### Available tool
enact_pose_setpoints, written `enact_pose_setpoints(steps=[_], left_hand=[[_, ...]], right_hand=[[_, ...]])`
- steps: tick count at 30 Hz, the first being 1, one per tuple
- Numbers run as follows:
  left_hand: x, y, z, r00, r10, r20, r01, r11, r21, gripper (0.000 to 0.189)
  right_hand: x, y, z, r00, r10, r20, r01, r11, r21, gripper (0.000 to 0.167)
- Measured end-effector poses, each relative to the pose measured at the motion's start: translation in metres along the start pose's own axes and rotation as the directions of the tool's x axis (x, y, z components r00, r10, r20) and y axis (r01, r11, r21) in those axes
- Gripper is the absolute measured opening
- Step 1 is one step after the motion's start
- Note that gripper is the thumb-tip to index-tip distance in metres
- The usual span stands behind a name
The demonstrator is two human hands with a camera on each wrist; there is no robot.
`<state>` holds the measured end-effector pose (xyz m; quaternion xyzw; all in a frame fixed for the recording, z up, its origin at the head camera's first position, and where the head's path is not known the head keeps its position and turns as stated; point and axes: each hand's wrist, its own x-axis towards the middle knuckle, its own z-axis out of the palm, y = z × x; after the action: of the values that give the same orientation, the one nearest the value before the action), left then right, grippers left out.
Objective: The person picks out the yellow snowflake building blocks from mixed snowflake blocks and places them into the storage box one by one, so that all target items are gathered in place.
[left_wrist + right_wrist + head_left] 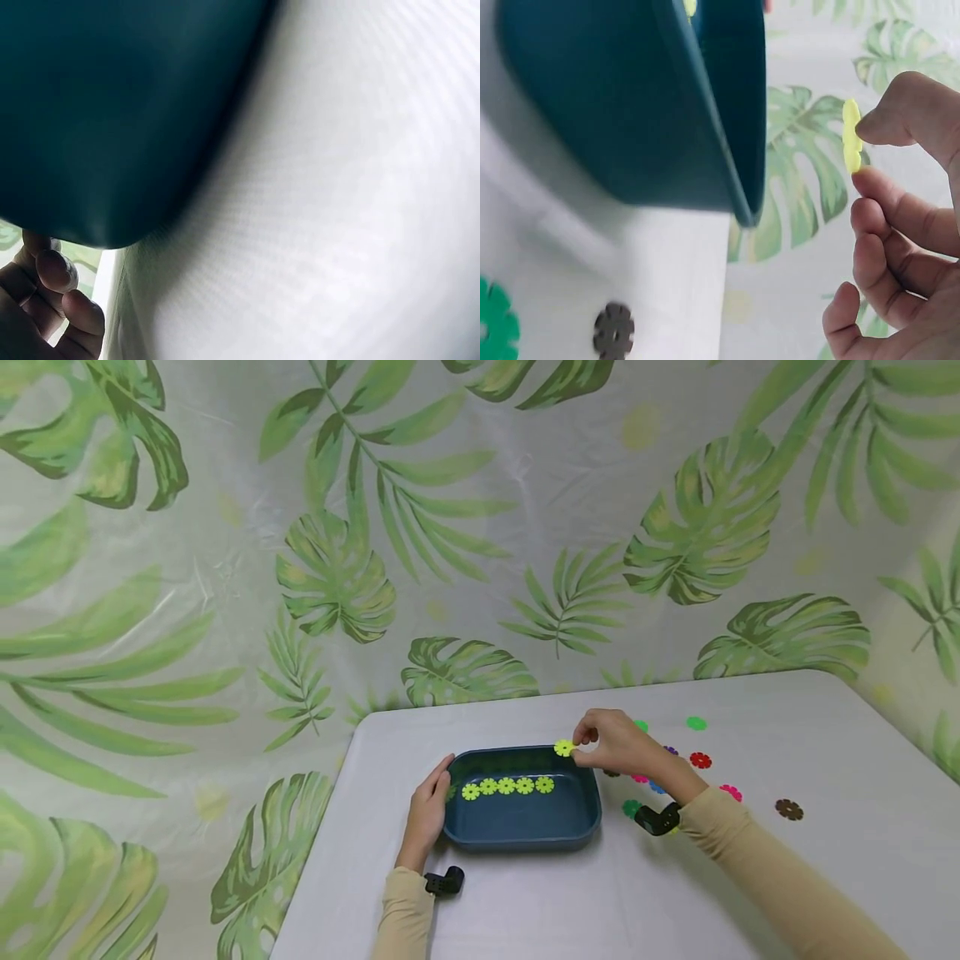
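Observation:
A dark blue plastic basin (pixel 525 842) sits on the table. My left hand (pixel 427 814) holds its left side, with fingers along the outer wall at the rim; in the left wrist view, curled fingers (pixel 56 270) show by the basin's corner. Between thumb and forefinger, my right hand (pixel 618 747) pinches a yellow-green notched snowflake disc (pixel 564 748) over the far right part of the basin's rim. Seen edge-on in the right wrist view, this disc (pixel 852 136) is at the fingertips. Several matching discs (pixel 507 786) form a row inside the basin.
Loose snowflake discs lie right of the basin, among them a red disc (pixel 701 761), a brown disc (pixel 789 810), a light green disc (pixel 696 723) and a dark green disc (pixel 632 808). Some are partly hidden by the right arm. A leaf-patterned curtain (pixel 465 568) hangs behind the white table (pixel 540 910).

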<state>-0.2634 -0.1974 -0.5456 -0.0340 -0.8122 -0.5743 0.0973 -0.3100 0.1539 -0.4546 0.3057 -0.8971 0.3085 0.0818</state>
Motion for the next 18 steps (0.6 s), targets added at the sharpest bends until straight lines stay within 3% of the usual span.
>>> enact_pose_setpoints(steps=[10,18], left_hand=[[0.001,0.003,0.000,0.999,-0.027,0.017,0.027,1.000,0.010,0.041],[-0.002,0.004,-0.001,1.000,-0.009,0.006,0.009,1.000,0.003,0.041]], right_hand=[[0.020,-0.010,0.016,0.999,-0.038,0.036,0.038,0.999,-0.004,0.008],[0.032,-0.020,0.025,0.994,-0.064,0.083,0.064,0.998,0.000,0.007]])
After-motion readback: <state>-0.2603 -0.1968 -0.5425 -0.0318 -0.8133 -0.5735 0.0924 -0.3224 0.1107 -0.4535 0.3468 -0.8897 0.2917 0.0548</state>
